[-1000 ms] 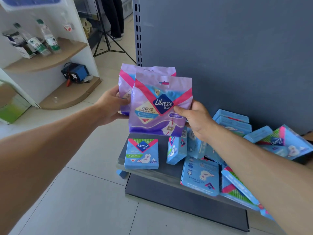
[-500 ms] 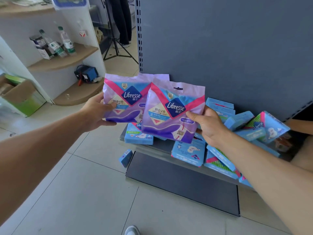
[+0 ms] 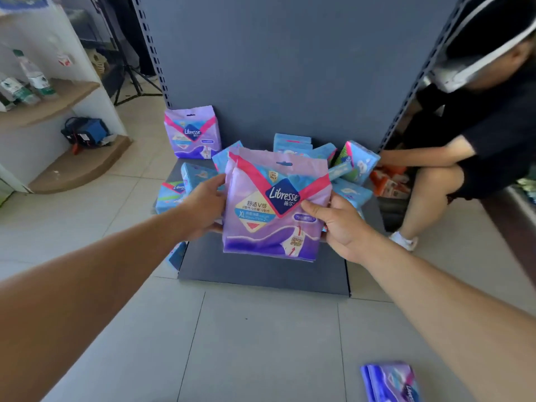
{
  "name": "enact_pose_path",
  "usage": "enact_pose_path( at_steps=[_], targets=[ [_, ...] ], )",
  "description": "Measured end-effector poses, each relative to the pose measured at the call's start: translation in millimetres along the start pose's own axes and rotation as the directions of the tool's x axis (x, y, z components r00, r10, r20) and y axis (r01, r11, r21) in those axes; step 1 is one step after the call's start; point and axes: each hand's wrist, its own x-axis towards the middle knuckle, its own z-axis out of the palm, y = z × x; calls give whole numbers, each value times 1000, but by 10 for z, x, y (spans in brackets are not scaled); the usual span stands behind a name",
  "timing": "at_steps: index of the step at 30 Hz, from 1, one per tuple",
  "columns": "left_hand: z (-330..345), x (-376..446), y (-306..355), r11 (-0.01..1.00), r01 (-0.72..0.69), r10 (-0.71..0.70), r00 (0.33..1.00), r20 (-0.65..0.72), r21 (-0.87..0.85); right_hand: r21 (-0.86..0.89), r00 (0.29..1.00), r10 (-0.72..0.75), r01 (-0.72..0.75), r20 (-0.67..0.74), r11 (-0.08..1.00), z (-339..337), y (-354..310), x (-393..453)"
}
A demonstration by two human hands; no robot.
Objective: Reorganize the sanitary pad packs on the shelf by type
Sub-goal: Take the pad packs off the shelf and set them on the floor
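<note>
My left hand and my right hand together grip a purple Libresse pad pack, held upright above the front of the low grey shelf. The edge of a second purple pack shows just behind it on the left. Another purple pack stands upright at the shelf's back left, against the blue-grey back panel. Blue pad packs lie jumbled over the rest of the shelf, with more blue packs at its left edge.
A person in dark clothes crouches at the right beside the shelf upright. A purple pack lies on the tiled floor at the lower right. A white corner shelf with bottles stands at the left. The dark base panel fronts the shelf.
The two purple packs, held side by side half a second ago, now overlap between both hands. The view has pulled back, showing a purple pack standing at the back left and the crouching person.
</note>
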Motion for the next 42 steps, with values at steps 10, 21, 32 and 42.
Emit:
enact_pose_path(
  at_steps=[10,21,32,42],
  targets=[
    [1498,-207,-369,695,-595,295,747,595,403,91,919,-68,112,-388,989,-1149,503,-1171],
    [2727,-774,-1068,474,-778,153,533,832,412,-63,686,-49,5,-726,998,-1656,1461,-2598],
    [3620,-639,-2124,340,-804,-122,477,870,488,-231,553,-22,-311,-833,922,-1937,3015,-2954],
    [3833,-119,-3478,323,-812,-336,381,861,486,9,500,209,-374,-840,927,-1849,4433,-2640]
  ],
)
